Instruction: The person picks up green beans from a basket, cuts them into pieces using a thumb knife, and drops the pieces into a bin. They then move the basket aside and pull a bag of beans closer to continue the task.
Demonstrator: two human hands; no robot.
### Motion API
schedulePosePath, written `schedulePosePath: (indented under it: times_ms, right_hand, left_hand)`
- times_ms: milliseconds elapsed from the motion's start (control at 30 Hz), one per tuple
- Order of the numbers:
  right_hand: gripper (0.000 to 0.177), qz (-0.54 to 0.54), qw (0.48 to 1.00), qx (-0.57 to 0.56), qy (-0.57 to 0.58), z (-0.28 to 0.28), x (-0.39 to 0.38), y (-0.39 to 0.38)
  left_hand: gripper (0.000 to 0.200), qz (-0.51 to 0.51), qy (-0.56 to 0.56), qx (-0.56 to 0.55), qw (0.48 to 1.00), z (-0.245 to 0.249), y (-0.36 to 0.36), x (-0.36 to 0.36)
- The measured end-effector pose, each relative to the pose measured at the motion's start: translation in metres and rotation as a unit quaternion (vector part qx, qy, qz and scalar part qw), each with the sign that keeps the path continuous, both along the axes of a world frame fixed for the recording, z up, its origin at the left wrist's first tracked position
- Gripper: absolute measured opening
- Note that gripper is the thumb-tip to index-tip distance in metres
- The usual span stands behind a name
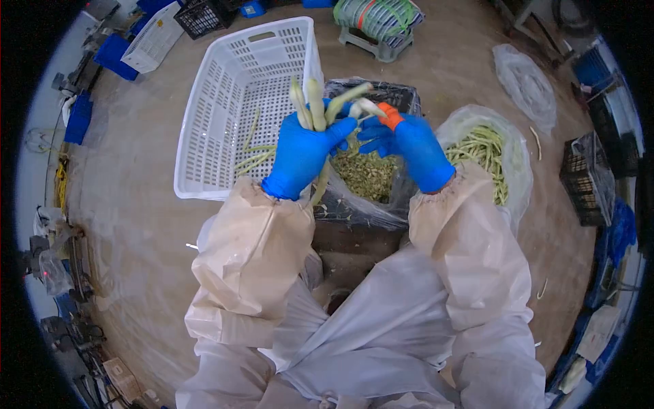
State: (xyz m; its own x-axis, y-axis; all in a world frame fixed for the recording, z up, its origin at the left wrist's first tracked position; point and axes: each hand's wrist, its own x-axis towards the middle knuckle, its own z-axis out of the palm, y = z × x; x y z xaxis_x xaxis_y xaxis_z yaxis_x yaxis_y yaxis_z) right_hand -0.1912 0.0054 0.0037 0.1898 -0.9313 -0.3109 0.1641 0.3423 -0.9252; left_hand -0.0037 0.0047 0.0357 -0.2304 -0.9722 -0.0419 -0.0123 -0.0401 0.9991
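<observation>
My left hand (300, 150), in a blue glove, is closed round several long pale green beans (315, 102) that stick up above its fingers. My right hand (415, 146), gloved in blue with orange on one finger, has its fingers bent at the tip of a pale bean (366, 108); some fingers are blurred. Below and between the hands is a plastic-lined crate (334, 204) with small green pieces (364, 174) in it. To the left, a white perforated basket (204, 136) holds a few long beans (255, 160).
A clear plastic bag (521, 170) of green beans stands at the right. Behind it lies another plastic bag (524, 85). A grey stool (381, 49) bears a wrapped bundle (378, 17) at the top. A black crate (586, 180) is at the far right.
</observation>
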Motion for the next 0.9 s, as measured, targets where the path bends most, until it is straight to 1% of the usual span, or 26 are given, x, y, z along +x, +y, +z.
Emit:
schedulePosePath:
  times_ms: [33, 133, 233, 333, 433, 533, 633, 733, 767, 833, 900]
  right_hand:
    - [0.035, -0.05, 0.996, -0.07, 0.007, 0.01, 0.004, 0.006]
    - [0.031, -0.057, 0.984, -0.168, -0.006, 0.029, 0.005, 0.009]
    - [0.026, -0.036, 0.972, -0.229, 0.037, 0.032, 0.003, 0.009]
    - [0.025, -0.027, 0.964, -0.233, 0.128, 0.03, 0.0, 0.008]
    - [0.024, -0.023, 0.966, -0.25, 0.065, 0.037, 0.005, 0.013]
    - [0.022, -0.035, 0.969, -0.224, 0.096, 0.036, 0.008, 0.015]
    - [0.021, -0.035, 0.975, -0.209, 0.069, 0.022, 0.006, 0.011]
    - [0.02, -0.051, 0.933, -0.284, 0.213, 0.019, 0.007, 0.014]
    - [0.02, -0.045, 0.895, -0.34, 0.284, 0.017, 0.008, 0.016]
    - [0.019, -0.034, 0.793, -0.442, 0.418, 0.015, 0.009, 0.017]
    - [0.018, -0.02, 0.758, -0.46, 0.462, 0.016, 0.009, 0.02]
  left_hand:
    - [0.028, 0.018, 0.039, 0.007, 0.999, -0.004, -0.004, 0.003]
    - [0.026, 0.024, 0.071, 0.029, 0.997, 0.0, -0.005, 0.007]
    - [0.025, 0.013, 0.059, 0.04, 0.997, -0.001, -0.003, 0.005]
    - [0.024, 0.012, 0.058, 0.046, 0.997, -0.003, -0.003, 0.004]
    - [0.03, 0.008, 0.037, 0.027, 0.999, -0.003, -0.002, 0.003]
    - [0.031, 0.019, 0.028, 0.016, 0.999, -0.003, -0.002, 0.001]
    - [0.031, 0.029, 0.025, 0.024, 0.999, -0.005, -0.003, 0.001]
    - [0.028, 0.025, -0.021, 0.002, 0.999, -0.006, -0.001, -0.001]
    - [0.027, 0.03, -0.029, -0.024, 0.999, -0.01, -0.001, -0.002]
    - [0.025, 0.038, -0.044, -0.077, 0.995, -0.019, -0.001, -0.005]
    - [0.024, 0.035, -0.112, -0.162, 0.98, -0.017, 0.001, -0.006]
